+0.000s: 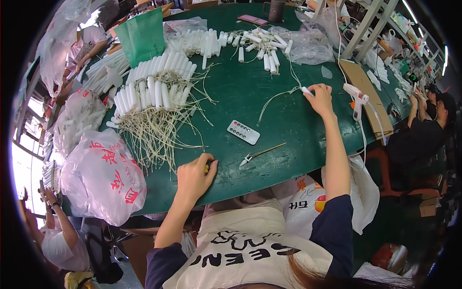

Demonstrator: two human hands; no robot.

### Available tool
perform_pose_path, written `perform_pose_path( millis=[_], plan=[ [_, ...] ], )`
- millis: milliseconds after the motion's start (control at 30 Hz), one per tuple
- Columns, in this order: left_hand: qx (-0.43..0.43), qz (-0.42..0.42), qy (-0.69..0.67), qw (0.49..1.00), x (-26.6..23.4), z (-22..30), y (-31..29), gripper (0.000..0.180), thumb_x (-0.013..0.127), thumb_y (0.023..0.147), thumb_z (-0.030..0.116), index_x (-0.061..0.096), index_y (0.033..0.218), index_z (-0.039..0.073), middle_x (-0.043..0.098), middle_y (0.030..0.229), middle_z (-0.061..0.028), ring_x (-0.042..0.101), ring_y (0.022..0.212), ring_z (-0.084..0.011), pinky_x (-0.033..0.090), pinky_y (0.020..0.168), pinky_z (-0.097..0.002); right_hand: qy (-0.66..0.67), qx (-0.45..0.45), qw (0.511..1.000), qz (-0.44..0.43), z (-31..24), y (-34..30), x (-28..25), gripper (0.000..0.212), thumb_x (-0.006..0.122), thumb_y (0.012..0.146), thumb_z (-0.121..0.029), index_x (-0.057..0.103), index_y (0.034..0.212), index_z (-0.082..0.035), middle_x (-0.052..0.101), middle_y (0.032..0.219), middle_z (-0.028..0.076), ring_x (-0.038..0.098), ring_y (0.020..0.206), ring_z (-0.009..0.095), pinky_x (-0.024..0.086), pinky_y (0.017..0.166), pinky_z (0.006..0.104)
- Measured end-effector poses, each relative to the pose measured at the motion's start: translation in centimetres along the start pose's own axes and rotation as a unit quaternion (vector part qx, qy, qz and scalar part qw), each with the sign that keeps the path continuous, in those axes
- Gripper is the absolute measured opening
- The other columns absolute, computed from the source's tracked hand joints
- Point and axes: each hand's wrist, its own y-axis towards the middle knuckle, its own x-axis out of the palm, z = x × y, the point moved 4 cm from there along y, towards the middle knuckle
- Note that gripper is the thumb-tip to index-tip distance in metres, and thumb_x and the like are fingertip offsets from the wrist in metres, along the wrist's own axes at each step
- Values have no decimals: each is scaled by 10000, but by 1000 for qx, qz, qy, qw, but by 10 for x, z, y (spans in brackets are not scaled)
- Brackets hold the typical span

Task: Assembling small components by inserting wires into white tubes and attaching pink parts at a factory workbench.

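My right hand (319,99) pinches the end of a white tube (306,91) above the right side of the green table; pale wires (273,102) lie beside it in a loop. My left hand (196,176) rests closed at the table's front edge, and a small yellow-and-dark bit peeks out beside the thumb; the rest of it is hidden. Between the hands lie a white remote control (243,132) with rows of buttons and a thin brown stick (269,149) with a white-and-grey tip. A white glue gun (357,100) stands right of my right hand.
Rows of white tubes (159,94) with long loose wires (151,139) cover the table's left. More tubes (262,45) lie at the back. A stuffed plastic bag (103,176) sits at the left edge, cardboard (368,96) at the right. Other people work on both sides.
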Motion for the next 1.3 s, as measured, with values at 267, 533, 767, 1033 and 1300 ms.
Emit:
perform_pose_path(
  millis=[267,533,767,1033,1300],
  plan=[
    [-1,6,4,1000,-1,-1,-2,145,667,807,194,593,857,81,636,676,-94,609,567,-283,453,500,-359,582,84,809,7,-33,-1,-50,258,539,931,-203,590,1065,12,597,798,40,597,663,131,486,611,261],
    [1,13,6,1000,-2,-1,-4,144,663,808,199,591,860,85,635,674,-89,610,569,-279,451,501,-363,802,-75,571,-159,-62,-27,-90,300,496,928,-191,551,1115,37,574,836,69,442,514,84,330,443,212],
    [-1,12,12,1000,0,0,-4,145,664,807,204,588,854,90,627,658,-85,605,560,-276,444,493,-362,653,94,744,-104,-74,-45,-122,277,552,905,-128,482,1160,-45,595,854,104,449,522,73,308,421,187],
    [-5,11,5,1000,0,-2,-5,147,661,810,210,588,852,90,622,652,-90,602,560,-286,444,495,-367,831,-78,541,-106,-97,-111,-194,318,400,912,-108,554,1164,11,583,894,277,560,485,182,387,319,210],
    [-19,13,-45,999,-8,2,2,166,663,815,225,607,868,78,605,654,-129,591,581,-316,436,503,-386,847,-209,429,-234,-118,-168,-181,395,673,835,-158,556,1073,136,597,638,295,632,497,310,515,386,356]
  ],
)
